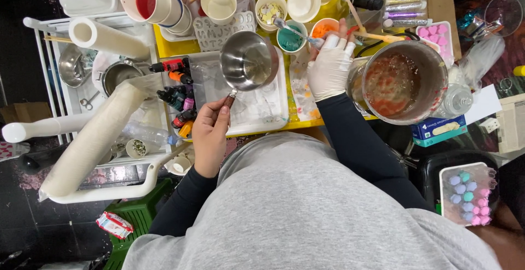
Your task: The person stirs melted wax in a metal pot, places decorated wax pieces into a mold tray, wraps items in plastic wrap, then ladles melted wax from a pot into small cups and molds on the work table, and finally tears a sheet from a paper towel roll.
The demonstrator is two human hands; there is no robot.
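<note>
- Holding a small steel saucepan (249, 61) by its handle, the bare left hand (209, 133) keeps it above the white tray (273, 118).
- The gloved right hand (330, 67) pinches one syringe (298, 31) over a teal cup (290, 39).
- Crowded worktop (298, 123); one large beaker (402, 83) stands just beside the right hand.

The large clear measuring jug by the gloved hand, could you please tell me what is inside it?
The measuring jug holds a cloudy liquid with orange-red streaks and small bubbles. Its bottom is hidden by that liquid, and the gloved right hand covers part of its left side.
</note>
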